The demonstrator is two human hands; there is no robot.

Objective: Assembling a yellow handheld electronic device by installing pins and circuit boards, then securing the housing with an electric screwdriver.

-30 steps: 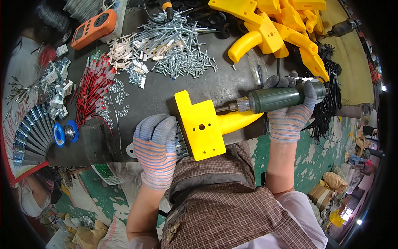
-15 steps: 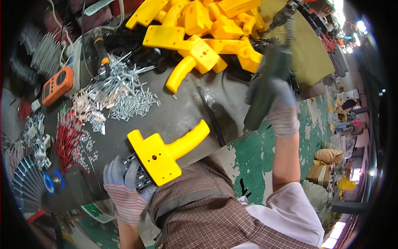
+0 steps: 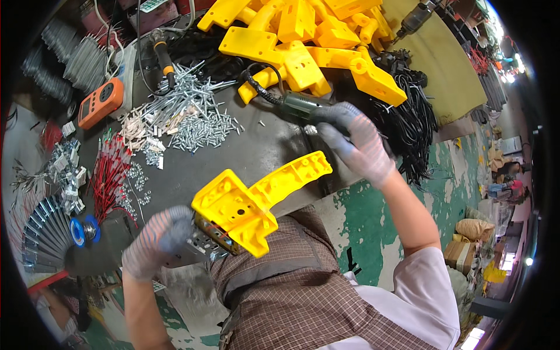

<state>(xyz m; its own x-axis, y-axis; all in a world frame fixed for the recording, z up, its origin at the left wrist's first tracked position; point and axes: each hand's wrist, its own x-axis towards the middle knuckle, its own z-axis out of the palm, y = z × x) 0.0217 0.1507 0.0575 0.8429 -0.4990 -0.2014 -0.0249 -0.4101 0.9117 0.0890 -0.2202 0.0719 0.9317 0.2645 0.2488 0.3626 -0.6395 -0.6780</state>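
Note:
My left hand [image 3: 160, 242], in a striped grey glove, is closed at the lower left end of a yellow plastic handle housing [image 3: 233, 204]. The housing's hollow, ribbed inside faces up, and its curved grip points right. A slotted metal plate [image 3: 207, 242] sits along its lower left edge, next to the fingers, which are partly blurred. My right hand [image 3: 361, 143], gloved alike, is closed around the end of a dark green electric screwdriver [image 3: 300, 106]. The tool lies nearly level over the bench, its coiled black cord leading off left.
Yellow housings [image 3: 297, 23] are piled at the back, beside black cables [image 3: 408, 116]. Loose screws [image 3: 204, 128], red wires [image 3: 111, 172], an orange meter [image 3: 101, 104], a soldering iron [image 3: 163, 58] and a blue wire spool [image 3: 84, 230] lie on the left. A second driver [image 3: 415, 20] hangs at upper right.
The yellow housing has turned from its smooth outer face to its ribbed inside. My right hand has swung the screwdriver from upright at the right to nearly level, further left over the bench.

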